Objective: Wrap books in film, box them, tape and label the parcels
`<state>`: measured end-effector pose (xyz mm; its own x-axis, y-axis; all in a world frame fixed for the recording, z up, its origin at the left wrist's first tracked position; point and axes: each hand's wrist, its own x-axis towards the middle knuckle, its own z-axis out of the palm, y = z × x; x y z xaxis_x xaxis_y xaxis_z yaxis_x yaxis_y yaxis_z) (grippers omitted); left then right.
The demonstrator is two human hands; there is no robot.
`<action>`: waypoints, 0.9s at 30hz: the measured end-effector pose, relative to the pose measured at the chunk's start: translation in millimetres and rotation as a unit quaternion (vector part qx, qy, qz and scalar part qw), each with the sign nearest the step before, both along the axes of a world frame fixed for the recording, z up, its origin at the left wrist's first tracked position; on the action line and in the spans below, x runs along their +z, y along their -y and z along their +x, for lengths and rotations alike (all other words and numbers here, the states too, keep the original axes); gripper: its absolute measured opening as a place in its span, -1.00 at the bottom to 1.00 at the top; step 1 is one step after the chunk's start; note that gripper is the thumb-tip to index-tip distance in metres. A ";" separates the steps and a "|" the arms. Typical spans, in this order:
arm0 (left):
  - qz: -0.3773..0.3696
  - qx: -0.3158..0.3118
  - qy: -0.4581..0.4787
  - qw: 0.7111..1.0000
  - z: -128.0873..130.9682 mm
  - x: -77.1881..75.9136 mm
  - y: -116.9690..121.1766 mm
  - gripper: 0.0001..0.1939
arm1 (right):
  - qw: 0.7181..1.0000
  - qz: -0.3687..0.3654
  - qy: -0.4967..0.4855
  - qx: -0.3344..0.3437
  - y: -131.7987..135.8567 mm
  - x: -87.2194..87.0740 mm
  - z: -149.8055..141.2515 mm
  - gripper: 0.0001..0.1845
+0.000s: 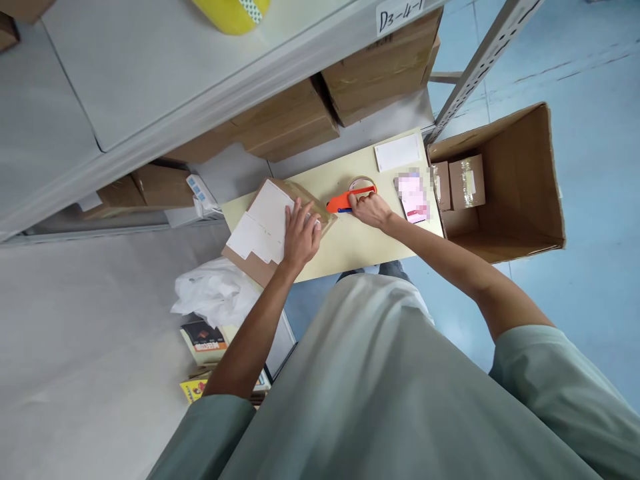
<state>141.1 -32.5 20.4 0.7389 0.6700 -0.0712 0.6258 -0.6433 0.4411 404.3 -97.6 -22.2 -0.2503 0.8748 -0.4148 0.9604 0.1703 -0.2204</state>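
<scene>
My right hand (371, 209) is closed round an orange tape dispenser (340, 202), its roll of tape (362, 183) showing just beyond my fingers. The dispenser's front end is close to the right end of a cardboard box (255, 268) that lies at an angle on the narrow cream table (320, 264). My left hand (301, 235) rests with fingers stretched out on the box, over white paper sheets (267, 220) and the taped right end. Whether the dispenser touches the box I cannot tell.
Right of the table stands a big open carton (520, 187) with small taped boxes (467, 183) inside. A white card (398, 153) and a pink-screened phone (413, 197) lie on the table. Shelving (200, 100) with cartons runs behind; a white plastic bag (215, 290) and books (204, 335) sit left.
</scene>
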 end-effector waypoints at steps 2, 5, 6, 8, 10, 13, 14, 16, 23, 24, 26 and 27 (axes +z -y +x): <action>-0.004 -0.016 -0.003 1.000 -3.5 1.9 8.8 -0.58 | 1.000 0.006 -0.006 0.027 2.7 -0.7 -8.6 -0.48; -0.014 -0.038 -0.002 0.999 -12.4 7.5 33.3 -0.57 | 0.997 0.011 -0.018 0.072 18.0 -1.3 -16.9 -0.49; -0.015 -0.038 0.003 0.999 -15.8 10.2 42.6 -0.56 | 0.996 0.010 -0.022 0.084 24.8 -1.1 -19.1 -0.49; -0.009 -0.016 0.026 1.000 -21.6 15.9 56.6 -0.54 | 0.994 0.010 -0.029 0.105 38.7 -0.4 -24.3 -0.49; 0.017 0.041 0.051 0.998 -24.2 19.3 58.2 -0.54 | 0.992 0.012 -0.032 0.125 50.8 -0.3 -32.0 -0.46; 0.063 0.141 0.049 0.987 -19.0 15.1 37.5 -0.36 | 0.988 0.018 -0.038 0.147 62.8 -3.6 -49.1 -0.42; 0.063 0.159 0.039 0.985 -15.5 11.4 29.1 -0.29 | 0.987 0.020 -0.044 0.151 65.3 -5.5 -56.2 -0.41; 0.043 0.165 0.026 0.985 -8.9 3.0 19.2 -0.26 | 0.986 0.023 -0.060 0.152 69.0 -9.4 -72.5 -0.42; 0.008 0.069 0.007 0.998 -30.7 -7.5 68.4 -0.44 | 0.978 0.022 -0.118 0.173 82.4 -1.8 -144.6 -0.47; 0.007 0.055 0.004 0.998 -37.6 -7.8 74.4 -0.46 | 0.978 0.022 -0.119 0.173 84.9 1.5 -153.4 -0.47; 0.006 0.039 0.000 0.999 -49.3 -9.0 79.6 -0.49 | 0.979 0.020 -0.114 0.167 89.7 6.1 -163.8 -0.47; 0.008 0.034 -0.001 0.999 -53.3 -10.1 79.6 -0.50 | 0.981 0.018 -0.108 0.161 91.8 6.9 -163.9 -0.47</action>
<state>87.8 -112.1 10.3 0.6920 0.7192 -0.0621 0.6691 -0.6067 0.4291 240.4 -189.4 -15.4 -0.5944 0.7495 -0.2913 0.7872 0.4682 -0.4015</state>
